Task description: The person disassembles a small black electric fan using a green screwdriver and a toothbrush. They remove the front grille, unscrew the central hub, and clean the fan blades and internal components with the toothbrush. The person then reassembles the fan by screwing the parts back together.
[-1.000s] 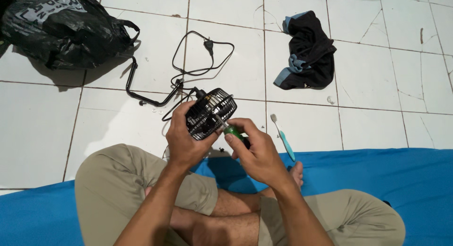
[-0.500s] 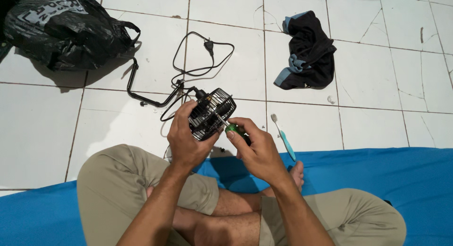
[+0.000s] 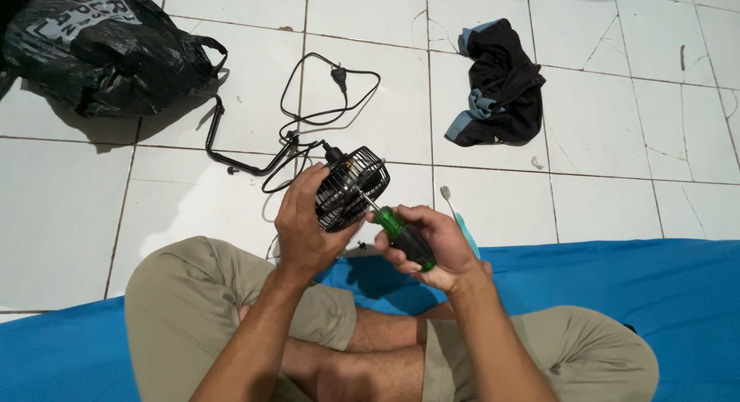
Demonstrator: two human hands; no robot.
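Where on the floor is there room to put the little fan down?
Bare white tiles lie left of the left hand, below the black plastic bag. More sit right of the dark crumpled cloth. It is crowded around the black power cord beside the small black wire-cage fan.

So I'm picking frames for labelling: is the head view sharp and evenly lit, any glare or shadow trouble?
Head view: sharp, even soft light; faint sheen on the floor tiles; soft shadows beside the black bag and under the fan; slight wide-angle bowing at edges.
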